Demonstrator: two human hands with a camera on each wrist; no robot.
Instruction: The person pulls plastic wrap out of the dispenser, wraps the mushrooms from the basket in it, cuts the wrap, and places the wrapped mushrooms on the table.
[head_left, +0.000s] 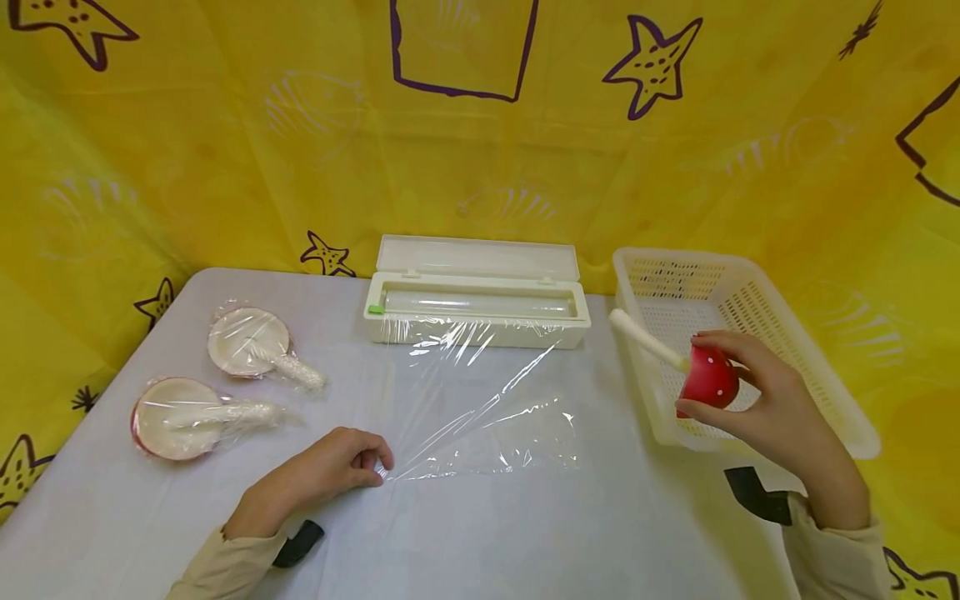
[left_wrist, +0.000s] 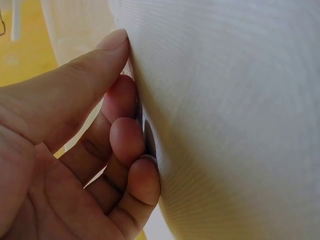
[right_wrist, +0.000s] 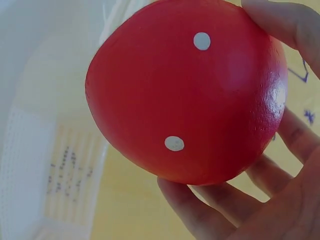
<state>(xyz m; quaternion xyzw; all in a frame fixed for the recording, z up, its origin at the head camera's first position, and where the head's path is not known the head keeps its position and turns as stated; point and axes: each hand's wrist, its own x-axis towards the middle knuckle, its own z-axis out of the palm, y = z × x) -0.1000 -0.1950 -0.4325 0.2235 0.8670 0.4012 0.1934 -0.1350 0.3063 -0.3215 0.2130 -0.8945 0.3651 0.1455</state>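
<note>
My right hand [head_left: 772,400] grips a toy mushroom by its red, white-dotted cap [head_left: 711,379], above the near part of the white basket [head_left: 817,375]. Its pale stem [head_left: 648,337] points up and to the left. In the right wrist view the rounded cap [right_wrist: 185,95] sits between thumb and fingers. My left hand [head_left: 322,471] pinches the near left corner of a sheet of clear plastic wrap [head_left: 480,417], close over the table. That sheet runs out from a roll [head_left: 476,302] in a white dispenser box [head_left: 480,333] with its lid raised. In the left wrist view the fingertips [left_wrist: 127,137] are at the white tablecloth.
Two mushrooms wrapped in clear film, an upper one [head_left: 243,342] and a lower one [head_left: 176,421], lie at the left of the white-covered table [head_left: 480,542], undersides up. A yellow patterned curtain [head_left: 480,167] hangs right behind the box and basket.
</note>
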